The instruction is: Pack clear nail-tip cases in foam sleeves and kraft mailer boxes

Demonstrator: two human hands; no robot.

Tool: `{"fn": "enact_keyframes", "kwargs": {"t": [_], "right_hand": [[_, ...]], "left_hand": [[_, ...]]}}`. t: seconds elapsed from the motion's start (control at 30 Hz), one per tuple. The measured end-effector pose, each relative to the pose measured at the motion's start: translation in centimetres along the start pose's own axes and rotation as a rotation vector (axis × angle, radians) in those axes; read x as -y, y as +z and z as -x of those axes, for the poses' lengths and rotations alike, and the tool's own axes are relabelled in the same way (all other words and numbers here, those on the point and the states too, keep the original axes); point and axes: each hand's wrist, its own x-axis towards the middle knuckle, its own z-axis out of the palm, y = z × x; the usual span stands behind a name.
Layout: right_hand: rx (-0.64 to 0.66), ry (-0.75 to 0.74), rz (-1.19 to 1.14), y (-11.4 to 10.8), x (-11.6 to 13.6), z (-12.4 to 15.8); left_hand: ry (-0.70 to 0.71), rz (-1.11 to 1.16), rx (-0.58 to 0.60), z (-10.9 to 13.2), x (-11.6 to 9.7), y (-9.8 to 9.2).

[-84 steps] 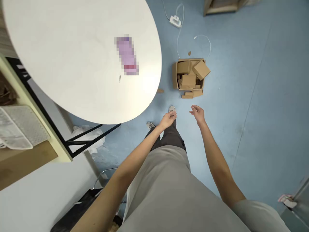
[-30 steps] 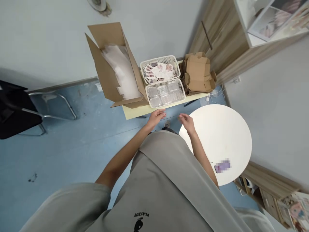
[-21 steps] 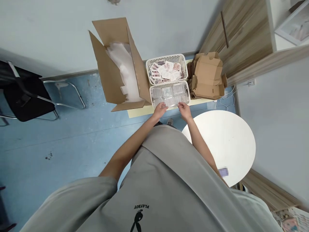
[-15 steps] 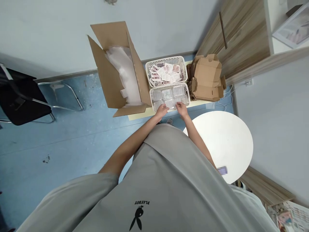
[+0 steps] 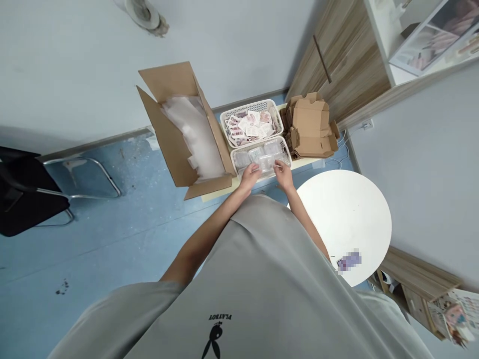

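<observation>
Both hands are over the near white basket (image 5: 235, 162), which holds several clear plastic boxes (image 5: 272, 146). Between my fingers is one clear plastic box (image 5: 266, 162) at the basket's near side. My left hand (image 5: 250, 177) pinches its left end, fingers bent. At its right end, my right hand (image 5: 283, 175) has thumb and fingertips closed on the edge. The box is see-through, so its outline against those below is faint. Just behind stands a second white basket (image 5: 280, 119) full of printed card-like pieces (image 5: 251, 124).
Left of the baskets, an open cardboard box (image 5: 164, 134) contains white translucent sheets or bags (image 5: 200, 139). Folded brown cartons (image 5: 310, 122) are stacked to the right. A round white table (image 5: 348, 214) bears a blurred purple object (image 5: 350, 261). A black chair (image 5: 26, 199) stands far left.
The view has shifted, with baskets and cardboard box appearing slightly lower and further left. Both hands stay at the near basket, and the clear box between them seems slightly raised.
</observation>
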Motion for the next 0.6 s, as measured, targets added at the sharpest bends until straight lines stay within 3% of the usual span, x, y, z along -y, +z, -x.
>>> {"fn": "enact_keyframes", "kwargs": {"t": [0.3, 0.47, 0.6], "right_hand": [[-0.199, -0.281, -0.036, 0.7, 3.9, 5.0], [-0.363, -0.450, 0.046, 2.5, 4.6, 8.5], [-0.408, -0.527, 0.115, 3.5, 4.3, 10.4]], "left_hand": [[0.302, -0.055, 0.021, 3.7, -2.6, 1.2], [0.372, -0.008, 0.059, 5.4, -2.6, 1.0], [0.387, 0.013, 0.070, 5.9, -2.7, 0.4]]}}
